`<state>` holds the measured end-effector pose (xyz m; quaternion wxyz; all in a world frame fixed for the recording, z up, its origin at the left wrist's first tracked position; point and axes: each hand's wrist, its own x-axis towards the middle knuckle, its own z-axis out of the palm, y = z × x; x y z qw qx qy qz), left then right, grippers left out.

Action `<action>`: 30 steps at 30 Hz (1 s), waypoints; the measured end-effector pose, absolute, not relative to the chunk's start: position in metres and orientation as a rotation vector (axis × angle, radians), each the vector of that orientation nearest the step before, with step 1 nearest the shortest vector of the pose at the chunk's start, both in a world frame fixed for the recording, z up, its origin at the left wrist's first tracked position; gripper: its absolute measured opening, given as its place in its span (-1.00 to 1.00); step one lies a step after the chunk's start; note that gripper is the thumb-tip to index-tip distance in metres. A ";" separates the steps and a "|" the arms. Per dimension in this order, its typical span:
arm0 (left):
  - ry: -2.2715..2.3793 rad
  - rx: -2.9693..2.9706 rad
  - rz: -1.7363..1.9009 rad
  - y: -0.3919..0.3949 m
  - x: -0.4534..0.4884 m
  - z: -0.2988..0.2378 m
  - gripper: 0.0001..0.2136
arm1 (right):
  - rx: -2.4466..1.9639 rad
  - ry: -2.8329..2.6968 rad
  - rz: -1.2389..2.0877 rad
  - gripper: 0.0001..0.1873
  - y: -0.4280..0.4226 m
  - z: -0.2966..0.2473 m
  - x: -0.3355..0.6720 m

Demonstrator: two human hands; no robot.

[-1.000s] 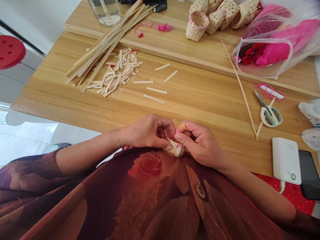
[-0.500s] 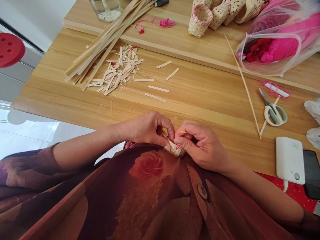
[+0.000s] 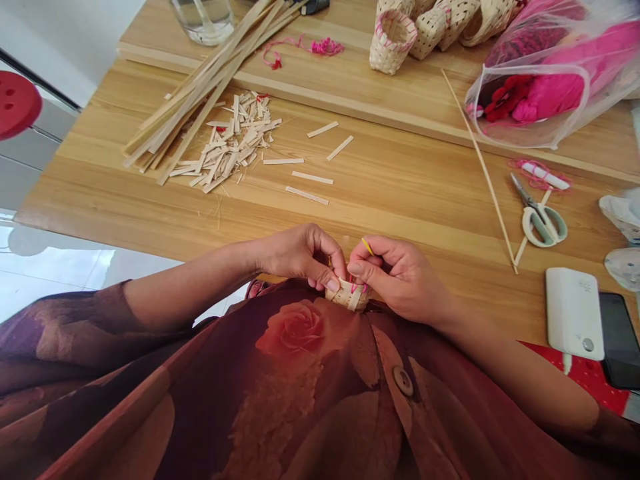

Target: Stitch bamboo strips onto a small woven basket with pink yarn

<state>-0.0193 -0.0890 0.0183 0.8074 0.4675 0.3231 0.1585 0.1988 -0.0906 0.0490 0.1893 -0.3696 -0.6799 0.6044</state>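
Observation:
A small woven basket (image 3: 350, 295), with pink thread stitched along part of its rim, is held close against my shirt. My left hand (image 3: 310, 257) pinches the basket's left rim between thumb and fingers. Just right of the rim, my right hand (image 3: 395, 277) is closed in a pinch. A thin yellow piece (image 3: 367, 247), which looks like a plastic needle, sticks out above its index finger; the rest is hidden. Pink thread shows at the rim near the right fingertips.
Long bamboo strips (image 3: 200, 87) lie beside a heap of cut pieces (image 3: 233, 143). Scissors (image 3: 540, 217), a thin stick (image 3: 480, 167) and a white power bank (image 3: 575, 313) lie right. Finished baskets (image 3: 393, 43) and a mesh bag (image 3: 535, 100) stand on the raised board.
The right hand has lifted slightly away from the rim, and the yellow piece now sits higher and tilted. More of the basket shows. The whole view has shifted a little.

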 end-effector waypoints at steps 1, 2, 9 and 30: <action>0.686 0.994 0.343 -0.089 -0.019 0.019 -0.81 | -1.047 -1.907 1.712 -0.81 -0.090 0.048 0.199; 0.684 0.996 0.343 -0.089 -0.019 0.019 -0.82 | -1.057 -1.910 1.713 -0.81 -0.090 0.048 0.200; 0.816 1.243 0.355 -0.087 -0.012 0.029 -0.85 | -0.921 -2.480 0.858 -0.80 -0.082 0.060 0.195; 1.098 1.004 1.001 -0.091 0.005 0.036 -0.82 | -0.712 -2.690 -0.236 -0.80 -0.087 0.059 0.191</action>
